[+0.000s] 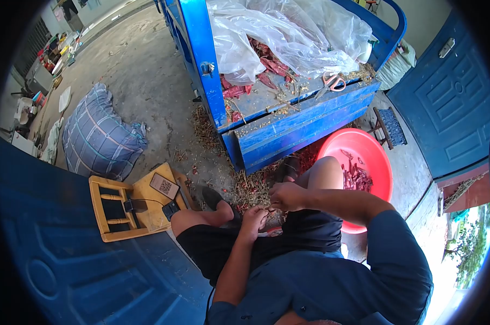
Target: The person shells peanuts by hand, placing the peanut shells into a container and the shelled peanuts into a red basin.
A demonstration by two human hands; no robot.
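Above my lap, my left hand (254, 221) and my right hand (288, 196) come close together, both with fingers closed in a pinch. Something small and brownish seems to be between the fingertips, too small to make out. To the right of my knee stands a red plastic basin (383, 162) with dark red dried chili peppers (356, 177) in it. Stems and bits of dry plant litter (250, 189) cover the ground around my feet. More dried red chilies (275, 66) lie on the blue cart bed (304, 138) in front of me, partly under clear plastic sheeting (277, 32).
Orange-handled scissors (333, 83) lie at the cart bed's edge. A wooden chair (115, 208) at left holds a phone-like device with a QR code (164, 186). Behind it sits a stuffed plaid bundle (101, 132). A small folding stool (390, 127) stands beyond the basin, near a blue door (445, 86).
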